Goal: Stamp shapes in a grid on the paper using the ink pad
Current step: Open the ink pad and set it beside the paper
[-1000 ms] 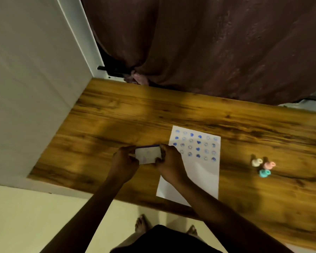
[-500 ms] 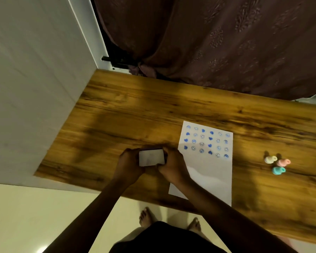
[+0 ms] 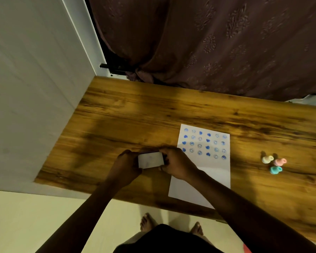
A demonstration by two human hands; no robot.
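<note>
Three stamps [image 3: 274, 163], one paper [image 3: 206, 176], one ink pad [image 3: 150, 160].

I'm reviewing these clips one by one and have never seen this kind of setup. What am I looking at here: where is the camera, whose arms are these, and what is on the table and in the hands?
There is no machine here. A person wears a wide-angle camera on the head, so the single view looks down past their own arms to a wooden table; their bare feet show on the floor below.

The left hand and right hand together grip a small white rectangular case, most likely the ink pad; whether it is open or closed is not clear.

To the right lies a sheet of paper with blue hearts and smiley faces stamped in a grid on its upper part; the lower part is blank. Further right stand three small stamps: a cream stamp, a pink stamp and a teal stamp.
</note>
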